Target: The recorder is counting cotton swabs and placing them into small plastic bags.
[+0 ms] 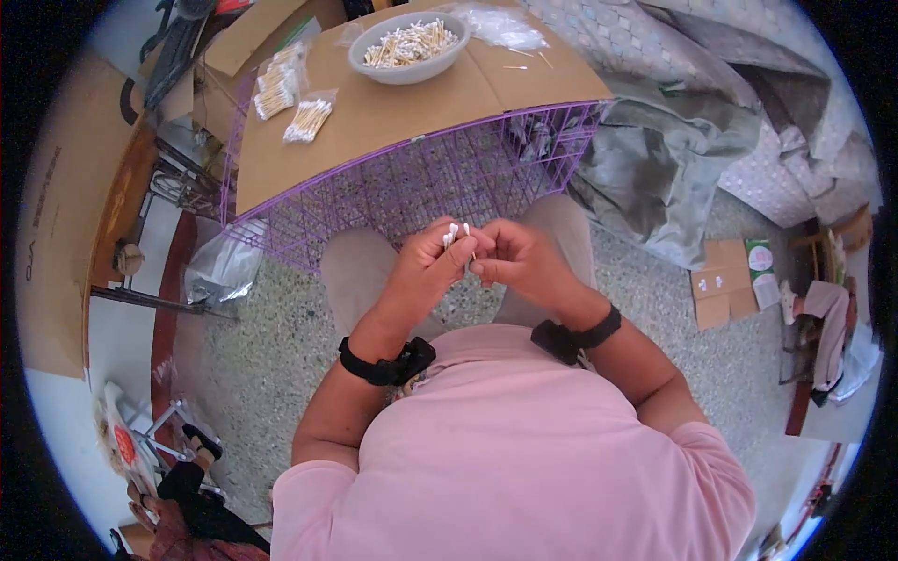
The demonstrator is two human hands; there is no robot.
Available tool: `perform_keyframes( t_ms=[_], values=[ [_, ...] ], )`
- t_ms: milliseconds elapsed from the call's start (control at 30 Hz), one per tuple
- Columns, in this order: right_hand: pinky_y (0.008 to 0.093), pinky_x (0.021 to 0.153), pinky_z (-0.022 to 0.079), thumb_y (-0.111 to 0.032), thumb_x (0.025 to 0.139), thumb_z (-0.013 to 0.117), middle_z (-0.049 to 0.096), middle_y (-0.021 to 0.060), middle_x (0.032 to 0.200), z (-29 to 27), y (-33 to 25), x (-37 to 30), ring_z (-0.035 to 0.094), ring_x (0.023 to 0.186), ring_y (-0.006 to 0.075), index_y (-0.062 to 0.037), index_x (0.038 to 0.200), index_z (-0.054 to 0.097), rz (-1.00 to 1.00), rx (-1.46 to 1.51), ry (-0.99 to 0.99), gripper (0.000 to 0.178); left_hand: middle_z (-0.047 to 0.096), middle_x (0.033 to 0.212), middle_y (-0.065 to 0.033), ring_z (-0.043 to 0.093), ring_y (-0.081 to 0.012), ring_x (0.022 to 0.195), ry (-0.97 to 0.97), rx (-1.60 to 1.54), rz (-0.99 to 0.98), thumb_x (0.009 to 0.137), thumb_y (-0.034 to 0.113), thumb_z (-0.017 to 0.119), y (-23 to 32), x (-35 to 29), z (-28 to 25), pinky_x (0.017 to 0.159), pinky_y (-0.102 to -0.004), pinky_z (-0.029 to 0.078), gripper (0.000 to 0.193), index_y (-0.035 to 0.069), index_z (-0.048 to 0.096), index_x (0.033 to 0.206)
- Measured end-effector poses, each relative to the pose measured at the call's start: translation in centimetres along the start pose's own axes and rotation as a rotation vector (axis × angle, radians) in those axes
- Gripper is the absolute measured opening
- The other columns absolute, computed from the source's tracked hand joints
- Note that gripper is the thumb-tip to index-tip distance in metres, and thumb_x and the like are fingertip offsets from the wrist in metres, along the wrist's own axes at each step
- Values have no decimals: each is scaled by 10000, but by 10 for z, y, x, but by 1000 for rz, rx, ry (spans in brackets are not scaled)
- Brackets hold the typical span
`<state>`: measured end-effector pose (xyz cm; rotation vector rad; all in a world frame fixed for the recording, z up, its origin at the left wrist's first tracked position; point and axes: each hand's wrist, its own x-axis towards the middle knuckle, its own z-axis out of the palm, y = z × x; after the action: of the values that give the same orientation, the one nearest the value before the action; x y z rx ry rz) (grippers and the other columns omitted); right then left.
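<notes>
My left hand (416,271) is closed around a few cotton swabs (451,234), their white tips poking up above the fingers. Beside it, almost touching, my right hand (526,265) pinches a single cotton swab (467,228) between thumb and fingers. Both hands are over my lap, in front of the cardboard-topped table. On that cardboard (374,126) stands a grey bowl (416,72) heaped with loose cotton swabs (412,44). To its left lie clear bags of swabs, one small bag (309,118) nearer me and a longer row (279,82) behind.
Purple wire caging (402,192) supports the cardboard. Clear plastic bags (503,26) and loose swabs (514,67) lie right of the bowl. Grey sheeting (655,150) drapes at right, near flattened cardboard (725,280) on the floor. Other people sit at lower left (187,486) and far right (828,327).
</notes>
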<state>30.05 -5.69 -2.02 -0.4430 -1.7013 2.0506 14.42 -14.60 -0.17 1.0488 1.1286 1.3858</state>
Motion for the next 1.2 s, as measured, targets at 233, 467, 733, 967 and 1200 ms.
perform_keyframes(
  t_ms=[233, 467, 733, 967, 1200],
  values=[
    [272, 718, 483, -155, 861, 641, 591, 38, 953, -13, 1, 3, 569, 848, 98, -40, 1051, 551, -144, -253, 71, 240, 521, 809, -7, 471, -78, 635, -20, 59, 111, 990, 237, 434, -3, 2, -2, 569, -214, 398, 255, 31, 564, 915],
    [377, 973, 396, -230, 883, 581, 488, 181, 1287, -3, -63, 15, 476, 1192, 315, -39, 1320, 444, -504, -755, -56, 497, 487, 741, -18, 437, -107, 587, -126, -504, -170, 995, 289, 418, 17, -11, 10, 521, -230, 398, 251, 60, 511, 955],
    [401, 1020, 345, -212, 886, 563, 475, 184, 1313, 6, -52, 19, 457, 1213, 328, -39, 1357, 401, -480, -729, -180, 527, 421, 678, 11, 378, -86, 555, -137, -548, -231, 967, 272, 484, 11, -15, 4, 476, -214, 337, 203, 71, 514, 963],
    [386, 995, 376, -172, 893, 548, 504, 167, 1286, 19, -49, 33, 481, 1180, 328, -41, 1343, 422, -437, -774, -363, 485, 444, 682, 5, 390, -82, 557, -111, -486, -220, 970, 266, 478, 4, -23, -8, 487, -220, 335, 207, 66, 529, 990],
    [324, 892, 451, -155, 926, 527, 543, 128, 1236, 9, -39, 60, 542, 1089, 210, -9, 1236, 531, -124, -423, -309, 343, 467, 711, 33, 390, -49, 573, -181, -392, -259, 983, 257, 454, 4, -21, -37, 492, -203, 321, 245, 35, 556, 996]
  ],
)
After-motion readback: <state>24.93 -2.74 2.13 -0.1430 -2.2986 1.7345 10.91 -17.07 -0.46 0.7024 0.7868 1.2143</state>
